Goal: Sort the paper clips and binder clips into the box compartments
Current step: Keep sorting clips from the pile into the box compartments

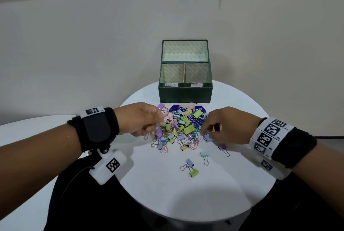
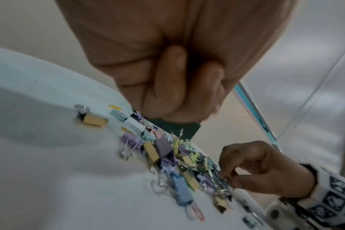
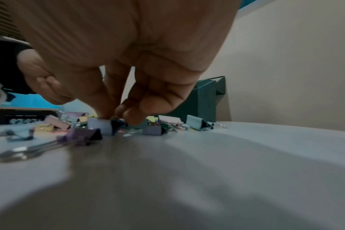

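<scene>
Where clips lie, white table.

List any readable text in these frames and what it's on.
Left label on the green box: handwriting, too blurred to read.
Right label on the box: also too blurred.
Blue card under the clip pile: white print, upside down and mostly covered, not readable.
Wrist bands: square marker patterns only, no words.
</scene>
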Demonstrator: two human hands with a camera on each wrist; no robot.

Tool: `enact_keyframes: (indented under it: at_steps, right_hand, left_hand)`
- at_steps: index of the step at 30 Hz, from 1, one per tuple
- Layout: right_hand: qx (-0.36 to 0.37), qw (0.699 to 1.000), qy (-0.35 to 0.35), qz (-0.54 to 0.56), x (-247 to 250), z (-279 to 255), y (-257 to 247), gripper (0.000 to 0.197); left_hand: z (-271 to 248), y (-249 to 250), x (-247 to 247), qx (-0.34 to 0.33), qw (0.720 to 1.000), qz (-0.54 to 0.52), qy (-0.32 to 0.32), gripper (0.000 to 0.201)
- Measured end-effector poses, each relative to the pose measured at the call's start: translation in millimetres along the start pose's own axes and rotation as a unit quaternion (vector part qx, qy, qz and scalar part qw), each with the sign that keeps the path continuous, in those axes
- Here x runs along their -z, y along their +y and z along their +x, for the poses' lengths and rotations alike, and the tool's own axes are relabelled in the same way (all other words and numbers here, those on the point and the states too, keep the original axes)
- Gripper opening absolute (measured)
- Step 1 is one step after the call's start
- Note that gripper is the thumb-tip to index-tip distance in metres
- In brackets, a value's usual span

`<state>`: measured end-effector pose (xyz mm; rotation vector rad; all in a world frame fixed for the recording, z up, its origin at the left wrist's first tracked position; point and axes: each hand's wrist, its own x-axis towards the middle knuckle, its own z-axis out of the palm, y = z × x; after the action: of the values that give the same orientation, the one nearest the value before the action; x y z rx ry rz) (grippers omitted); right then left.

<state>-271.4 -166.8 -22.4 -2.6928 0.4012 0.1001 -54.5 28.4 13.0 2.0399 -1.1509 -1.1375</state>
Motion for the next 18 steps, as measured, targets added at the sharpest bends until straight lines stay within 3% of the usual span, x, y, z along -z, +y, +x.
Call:
enact_keyframes:
  at_steps: [2, 4, 6, 8, 10, 15, 18]
  right_hand:
    - [0.020, 1.000, 0.011, 0.006, -1, 2, 0, 0.033]
    - [0.030, 0.999, 0.028, 0.006, -2, 3, 3, 0.039]
    - [0.029, 0.999, 0.019, -0.009, -2, 3, 5, 0.041]
    - [0.033, 0.999, 0.019, -0.035, -1, 2, 5, 0.037]
    - [0.041, 0.998, 0.026, -0.052, -1, 1, 4, 0.032]
    - [0.041, 0.997, 0.029, -0.060, -5, 3, 4, 0.017]
    - [0.044, 0.996, 0.023, -0.073, -6, 5, 4, 0.010]
  left_hand:
    - [-4, -3, -3, -0.031, 0.996, 0.077, -0.042, 0.023]
    - [-8, -1, -11, -0.092, 0.966, 0.237, -0.054, 0.023]
    - [-13, 5, -23, -0.140, 0.904, 0.399, -0.056, 0.018]
    - [-13, 7, -34, -0.177, 0.823, 0.539, -0.041, 0.021]
    - [-11, 6, -38, -0.214, 0.773, 0.597, -0.026, 0.019]
    - [-3, 0, -37, -0.315, 0.728, 0.608, 0.010, 0.014]
    - [3, 5, -42, -0.282, 0.749, 0.600, -0.003, 0.019]
